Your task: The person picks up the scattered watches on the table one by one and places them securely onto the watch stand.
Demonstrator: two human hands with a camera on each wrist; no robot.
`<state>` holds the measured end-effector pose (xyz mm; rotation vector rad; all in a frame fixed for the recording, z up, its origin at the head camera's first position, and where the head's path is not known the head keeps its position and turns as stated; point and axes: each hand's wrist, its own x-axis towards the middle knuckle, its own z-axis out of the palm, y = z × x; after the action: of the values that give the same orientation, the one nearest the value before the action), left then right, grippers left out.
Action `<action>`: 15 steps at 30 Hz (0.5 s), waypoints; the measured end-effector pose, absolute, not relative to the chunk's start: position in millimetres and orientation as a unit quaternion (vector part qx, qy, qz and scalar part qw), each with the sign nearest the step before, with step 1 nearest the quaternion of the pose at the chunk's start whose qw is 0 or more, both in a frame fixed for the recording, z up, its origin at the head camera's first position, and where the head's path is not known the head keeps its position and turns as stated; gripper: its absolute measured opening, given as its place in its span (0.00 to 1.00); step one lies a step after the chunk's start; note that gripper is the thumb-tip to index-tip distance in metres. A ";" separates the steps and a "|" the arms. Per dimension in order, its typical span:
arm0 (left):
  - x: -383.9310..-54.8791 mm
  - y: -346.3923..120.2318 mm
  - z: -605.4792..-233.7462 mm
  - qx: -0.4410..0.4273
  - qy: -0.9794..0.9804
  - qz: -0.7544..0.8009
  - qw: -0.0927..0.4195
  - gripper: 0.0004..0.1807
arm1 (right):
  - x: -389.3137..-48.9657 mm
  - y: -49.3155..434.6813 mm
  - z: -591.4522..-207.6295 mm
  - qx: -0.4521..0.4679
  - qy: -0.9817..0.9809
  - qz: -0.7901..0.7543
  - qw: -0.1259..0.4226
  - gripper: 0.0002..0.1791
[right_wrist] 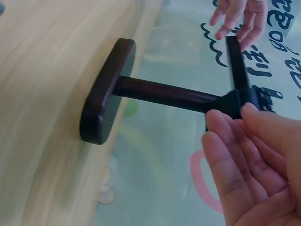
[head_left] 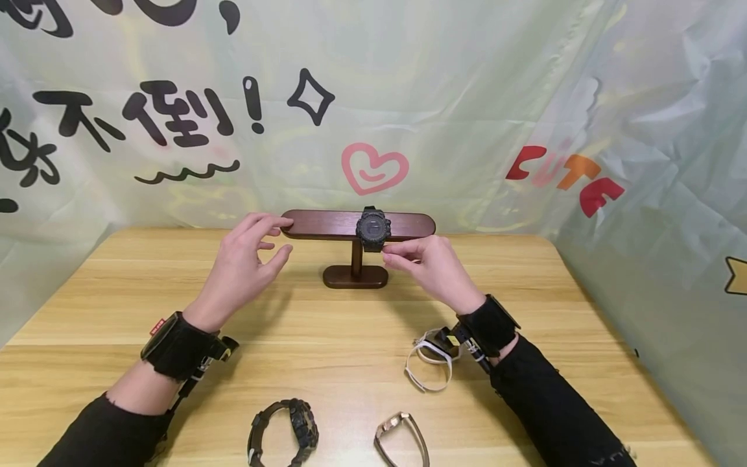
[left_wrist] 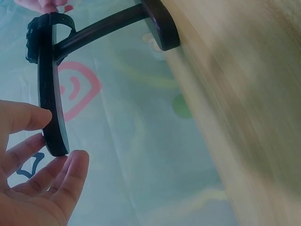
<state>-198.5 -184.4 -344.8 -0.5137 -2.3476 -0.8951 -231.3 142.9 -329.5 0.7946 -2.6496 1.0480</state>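
Note:
A black digital wristwatch (head_left: 373, 228) hangs on the bar of a dark wooden T-shaped watch stand (head_left: 315, 224), right of the bar's middle. My right hand (head_left: 428, 266) pinches the lower end of its strap between thumb and fingers. In the right wrist view, the right fingers (right_wrist: 240, 165) gather close round the strap (right_wrist: 230, 102) beside the post. At the bar's left end, my left hand (head_left: 245, 259) reaches in with fingers loosely bent and spread. An index fingertip (left_wrist: 47, 115) touches the bar end (left_wrist: 57, 143) in the left wrist view, with the other fingers around it.
Near the front of the wooden table (head_left: 146, 285) stand a dark chunky watch (head_left: 303, 425) and a slim small-faced watch (head_left: 403, 425). A white-strapped watch (head_left: 428, 370) lies under the right wrist. A printed cloth (head_left: 455, 97) hangs behind the table and along its right side.

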 end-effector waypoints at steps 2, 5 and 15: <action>-198.5 -184.2 -344.4 -0.192 -0.878 -0.335 0.283 0.21 | -229.3 146.2 -326.2 0.269 -0.894 0.350 0.080 0.11; -198.3 -184.2 -343.7 -0.191 -0.880 -0.334 0.279 0.21 | -227.0 150.9 -323.2 0.270 -0.897 0.345 0.065 0.12; -195.1 -184.3 -340.8 -0.190 -0.886 -0.324 0.271 0.21 | -214.1 158.8 -318.4 0.291 -0.896 0.334 0.032 0.11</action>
<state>-195.1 -184.3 -340.8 -0.5123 -2.3880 -0.8731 -214.1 158.8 -318.4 0.8973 -2.7577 1.0278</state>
